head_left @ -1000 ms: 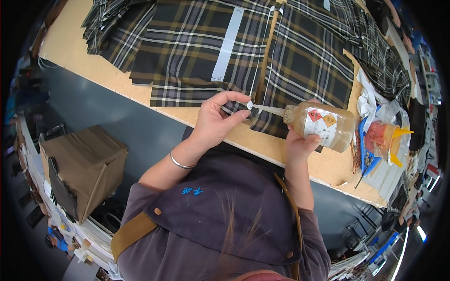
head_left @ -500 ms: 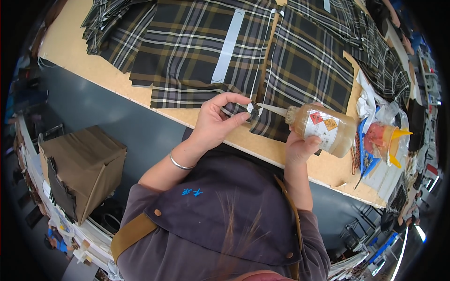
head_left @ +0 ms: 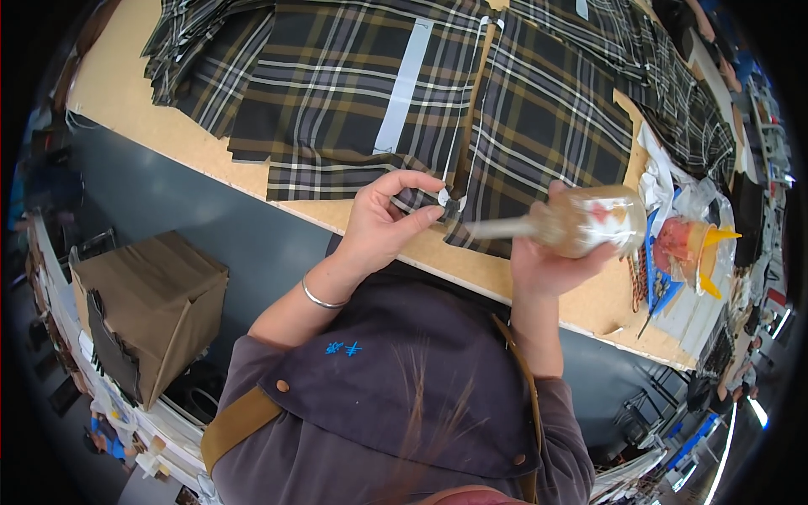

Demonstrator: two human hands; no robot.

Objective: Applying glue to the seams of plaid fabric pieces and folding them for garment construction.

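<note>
Dark plaid fabric (head_left: 337, 93) lies on the table, with a pale strip (head_left: 406, 84) along it and a white-edged slit running toward me. My left hand (head_left: 379, 215) pinches the fabric's near corner at the end of that slit, thumb and forefinger closed on it. In my right hand (head_left: 547, 265) is a squeeze bottle (head_left: 593, 220) with a long nozzle, smeared by motion. The nozzle (head_left: 501, 228) points left over the right fabric panel, just below and right of the pinched corner. What is inside the bottle cannot be told.
An orange-yellow cup (head_left: 692, 252) stands at the right by a blue tray (head_left: 661, 290) and crumpled clear plastic (head_left: 682, 198). More plaid pieces (head_left: 202, 67) are piled at the far left of the wooden table (head_left: 118, 80). A brown covered box (head_left: 156, 295) sits left, below the table.
The bottle's nozzle has swung down and away from the pinched corner as my right hand tilts it. My left hand keeps its pinch on the fabric.
</note>
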